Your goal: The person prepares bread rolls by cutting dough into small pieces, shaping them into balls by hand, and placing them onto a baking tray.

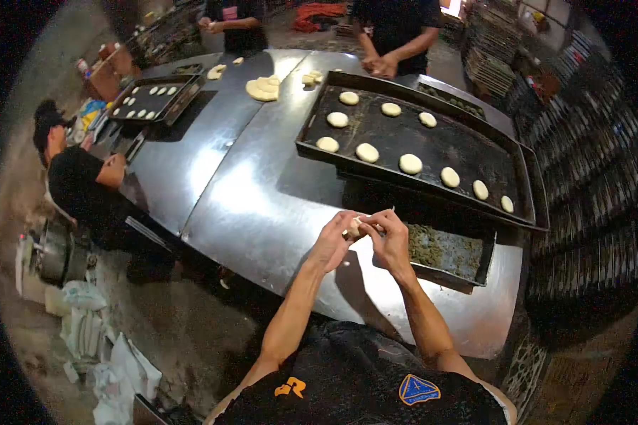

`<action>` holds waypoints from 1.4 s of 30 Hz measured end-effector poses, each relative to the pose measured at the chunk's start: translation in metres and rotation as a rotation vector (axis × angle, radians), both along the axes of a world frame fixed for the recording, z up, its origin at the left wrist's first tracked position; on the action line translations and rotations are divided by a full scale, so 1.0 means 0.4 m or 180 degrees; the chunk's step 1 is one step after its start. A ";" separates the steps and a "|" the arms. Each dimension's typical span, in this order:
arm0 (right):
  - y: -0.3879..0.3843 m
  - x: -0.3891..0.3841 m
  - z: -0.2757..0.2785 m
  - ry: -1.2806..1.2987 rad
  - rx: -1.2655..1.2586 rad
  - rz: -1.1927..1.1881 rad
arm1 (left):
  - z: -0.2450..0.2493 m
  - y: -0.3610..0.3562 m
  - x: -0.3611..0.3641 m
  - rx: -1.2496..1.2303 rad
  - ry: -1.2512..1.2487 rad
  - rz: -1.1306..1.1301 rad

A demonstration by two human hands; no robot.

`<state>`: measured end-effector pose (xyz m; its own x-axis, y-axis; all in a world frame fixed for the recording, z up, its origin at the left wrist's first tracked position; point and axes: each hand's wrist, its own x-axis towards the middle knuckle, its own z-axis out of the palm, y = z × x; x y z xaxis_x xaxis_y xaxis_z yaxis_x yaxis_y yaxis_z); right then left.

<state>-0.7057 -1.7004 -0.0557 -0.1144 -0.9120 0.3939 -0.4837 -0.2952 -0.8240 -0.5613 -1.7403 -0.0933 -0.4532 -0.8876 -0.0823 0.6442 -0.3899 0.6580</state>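
Observation:
A small piece of pale dough (354, 226) is held between my two hands, above the metal table (262, 212). My left hand (332, 239) cups the dough from the left. From the right, my right hand (390, 241) pinches its edge with thumb and fingers. Just right of my hands is a tray of crumbly green filling (425, 248), partly hidden by my right hand. Beyond them lies a large black baking tray (468, 159) with several flattened dough rounds (410, 164) set apart on it.
Across the table stand two people with their hands (385, 65) raised near its edge; another person (85, 170) is at the left. A second baking tray (174, 113) holds more rounds. Dough pieces (264, 88) lie at the back. Stacked trays (581, 191) line the right side.

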 end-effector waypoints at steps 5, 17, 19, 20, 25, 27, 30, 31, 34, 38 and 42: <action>-0.018 0.092 0.028 -0.0954 0.0063 0.0078 | -0.018 0.010 0.042 -0.0170 -0.0223 0.0431; -0.001 0.080 -0.257 0.1381 0.0656 0.0478 | -0.078 0.047 0.209 -0.0646 -0.1878 0.1277; -0.002 0.071 -0.303 0.1141 0.1001 0.0495 | -0.069 0.076 0.291 -0.0426 -0.2055 0.1291; -0.030 0.061 -0.277 0.1516 0.0729 0.0421 | -0.085 0.082 0.330 -0.0379 -0.1947 0.1405; -0.140 0.105 -0.102 0.1121 0.0299 -0.0431 | -0.128 0.202 0.468 0.0039 -0.1710 0.2016; -0.165 0.194 -0.249 0.2111 0.0008 -0.1259 | -0.128 0.236 0.481 0.0170 -0.1695 0.2236; -0.169 0.245 -0.341 0.2211 0.0682 -0.0489 | -0.129 0.250 0.473 0.0501 -0.1515 0.2429; -0.157 0.242 -0.352 0.2246 0.0798 -0.0362 | -0.129 0.256 0.462 0.0495 -0.1452 0.2369; -0.195 0.214 -0.395 0.2443 0.0703 -0.0197 | -0.111 0.194 0.423 0.0349 -0.1366 0.2180; -0.191 0.110 -0.329 0.1471 0.1644 0.0925 | -0.065 0.156 0.397 0.0136 -0.1464 0.1854; -0.123 0.030 -0.261 0.1864 0.2020 0.1860 | -0.070 0.151 0.373 0.0196 -0.1492 0.1811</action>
<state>-0.6938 -1.7495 -0.1602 0.4658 -0.8227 -0.3259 -0.7790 -0.2066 -0.5920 -0.4123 -1.6800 -0.1213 0.1706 -0.9624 -0.2113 0.4144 -0.1245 0.9015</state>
